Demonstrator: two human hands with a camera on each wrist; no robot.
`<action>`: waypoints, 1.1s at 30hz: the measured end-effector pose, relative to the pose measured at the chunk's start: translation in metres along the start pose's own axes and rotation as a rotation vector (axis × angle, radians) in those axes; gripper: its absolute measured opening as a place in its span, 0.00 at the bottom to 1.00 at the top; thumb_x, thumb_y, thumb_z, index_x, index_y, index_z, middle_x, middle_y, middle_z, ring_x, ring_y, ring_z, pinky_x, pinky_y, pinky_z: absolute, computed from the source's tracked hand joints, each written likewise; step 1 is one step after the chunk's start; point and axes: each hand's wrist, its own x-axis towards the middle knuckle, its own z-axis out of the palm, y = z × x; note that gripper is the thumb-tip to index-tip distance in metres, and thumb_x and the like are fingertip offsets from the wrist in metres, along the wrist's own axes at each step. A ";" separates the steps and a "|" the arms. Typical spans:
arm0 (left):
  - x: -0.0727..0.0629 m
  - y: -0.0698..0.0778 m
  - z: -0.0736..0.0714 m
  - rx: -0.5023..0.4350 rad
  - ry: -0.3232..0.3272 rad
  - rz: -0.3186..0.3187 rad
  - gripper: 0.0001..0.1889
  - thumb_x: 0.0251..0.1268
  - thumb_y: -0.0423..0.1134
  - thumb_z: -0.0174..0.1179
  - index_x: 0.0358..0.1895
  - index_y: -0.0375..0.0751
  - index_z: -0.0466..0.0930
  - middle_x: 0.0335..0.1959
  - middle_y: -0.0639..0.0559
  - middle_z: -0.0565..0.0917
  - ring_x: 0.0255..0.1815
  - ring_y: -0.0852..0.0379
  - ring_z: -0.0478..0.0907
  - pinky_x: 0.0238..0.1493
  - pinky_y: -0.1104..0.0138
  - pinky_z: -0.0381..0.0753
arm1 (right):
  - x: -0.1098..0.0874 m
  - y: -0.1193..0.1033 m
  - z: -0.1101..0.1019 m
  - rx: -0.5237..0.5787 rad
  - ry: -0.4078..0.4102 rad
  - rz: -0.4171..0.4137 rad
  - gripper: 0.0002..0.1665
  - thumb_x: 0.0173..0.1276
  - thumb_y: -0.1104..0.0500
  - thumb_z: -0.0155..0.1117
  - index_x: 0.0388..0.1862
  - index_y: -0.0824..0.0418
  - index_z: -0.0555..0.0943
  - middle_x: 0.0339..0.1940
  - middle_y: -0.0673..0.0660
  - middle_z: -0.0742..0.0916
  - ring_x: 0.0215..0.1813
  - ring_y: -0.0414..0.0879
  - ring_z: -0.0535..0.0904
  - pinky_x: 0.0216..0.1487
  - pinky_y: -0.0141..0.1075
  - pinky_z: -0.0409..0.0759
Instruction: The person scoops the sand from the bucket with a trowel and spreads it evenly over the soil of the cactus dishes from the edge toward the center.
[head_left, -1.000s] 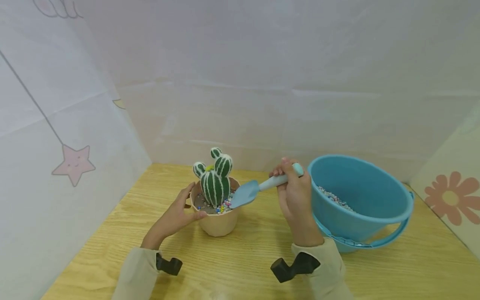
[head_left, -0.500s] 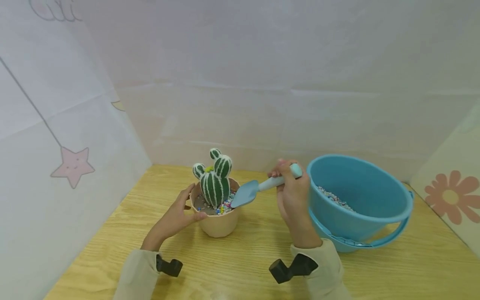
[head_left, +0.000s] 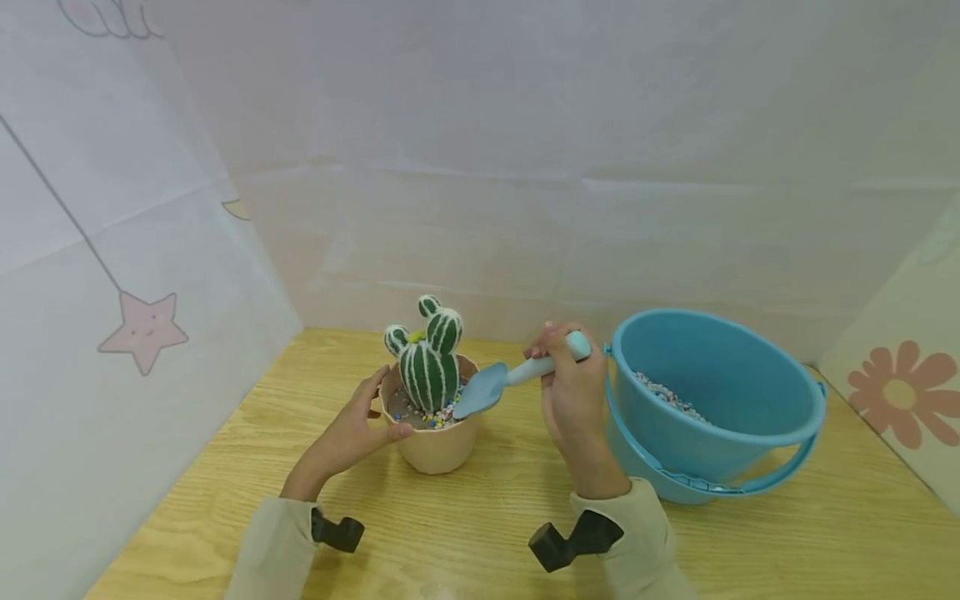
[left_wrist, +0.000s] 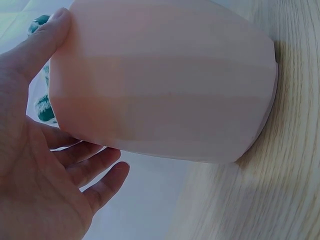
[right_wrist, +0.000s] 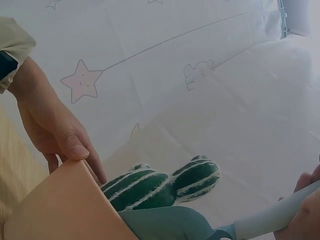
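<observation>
A green cactus (head_left: 429,375) with white fuzzy stripes stands in a peach flowerpot (head_left: 437,452) on the table. Brown soil and several coloured pebbles (head_left: 437,421) show around its base. My left hand (head_left: 352,429) grips the pot's left side, thumb at the front rim and fingers round the side; in the left wrist view the pot wall (left_wrist: 170,85) fills the middle. My right hand (head_left: 573,396) grips the pale handle of a small blue trowel (head_left: 482,390). The trowel's blade tip is inside the pot's right rim, beside the cactus, covering part of the pebbles.
To the right of my right hand stands a large blue bucket (head_left: 720,454), its handle hanging at the front. Small pebbles (head_left: 670,397) lie inside it. Printed white sheets (head_left: 525,208) rise behind and beside the wooden table (head_left: 450,542).
My right hand has moved a little left with the trowel, so its blade reaches further over the pot. My left hand and the pot stay nearly still.
</observation>
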 end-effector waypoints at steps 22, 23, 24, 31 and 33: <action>-0.005 0.005 -0.003 0.028 -0.006 -0.035 0.49 0.62 0.51 0.63 0.76 0.36 0.39 0.75 0.35 0.48 0.71 0.35 0.57 0.61 0.46 0.69 | 0.004 0.001 -0.007 0.063 0.045 0.000 0.16 0.72 0.65 0.54 0.22 0.59 0.68 0.20 0.51 0.74 0.27 0.42 0.72 0.39 0.32 0.78; -0.006 0.005 -0.003 0.028 -0.006 -0.040 0.49 0.62 0.51 0.63 0.76 0.36 0.40 0.75 0.35 0.48 0.71 0.35 0.57 0.61 0.46 0.69 | 0.004 0.001 -0.007 0.069 0.052 0.004 0.17 0.72 0.65 0.54 0.21 0.59 0.68 0.19 0.51 0.74 0.27 0.42 0.72 0.39 0.32 0.78; -0.006 0.005 -0.003 0.026 -0.003 -0.045 0.49 0.62 0.51 0.63 0.76 0.37 0.40 0.75 0.36 0.49 0.71 0.36 0.57 0.61 0.46 0.69 | 0.004 0.001 -0.008 0.077 0.058 0.009 0.17 0.72 0.65 0.53 0.21 0.59 0.68 0.19 0.51 0.74 0.27 0.42 0.71 0.39 0.32 0.77; -0.007 0.004 -0.005 0.029 0.007 -0.030 0.45 0.64 0.48 0.62 0.75 0.35 0.44 0.73 0.35 0.54 0.70 0.36 0.59 0.60 0.47 0.70 | 0.010 -0.004 -0.011 0.092 0.086 0.011 0.18 0.74 0.60 0.51 0.22 0.59 0.67 0.19 0.51 0.73 0.26 0.42 0.70 0.36 0.32 0.77; -0.007 0.005 -0.005 0.037 0.015 -0.019 0.44 0.64 0.47 0.61 0.75 0.35 0.46 0.72 0.35 0.55 0.69 0.36 0.60 0.59 0.48 0.70 | 0.013 -0.006 -0.012 0.097 0.088 0.008 0.19 0.75 0.59 0.51 0.21 0.58 0.66 0.19 0.51 0.72 0.26 0.42 0.70 0.36 0.32 0.77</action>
